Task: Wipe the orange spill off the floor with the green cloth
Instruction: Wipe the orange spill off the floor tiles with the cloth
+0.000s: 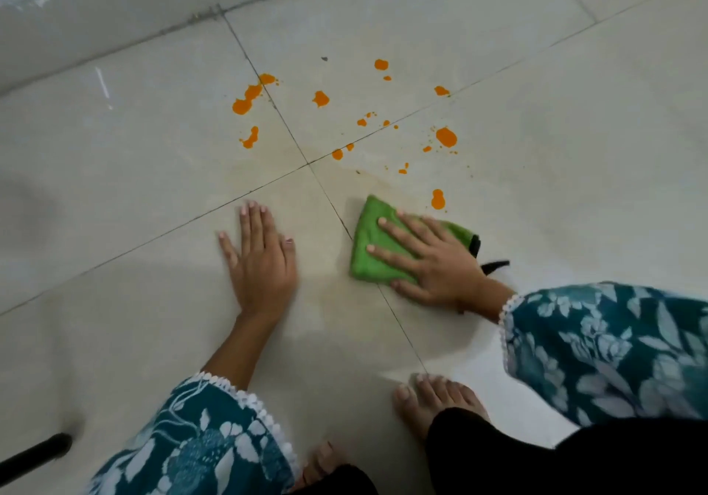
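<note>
The right hand [433, 261] presses flat on a folded green cloth [369, 249] on the pale tiled floor [134, 173]. The left hand [260, 257] rests flat beside it. Scattered orange spill drops [446, 137] lie beyond.

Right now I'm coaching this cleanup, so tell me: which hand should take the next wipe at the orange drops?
The right hand. It already presses flat on the green cloth, and the nearest orange drop lies just beyond it. The left hand rests flat on bare floor, holding nothing, likely as support.
</note>
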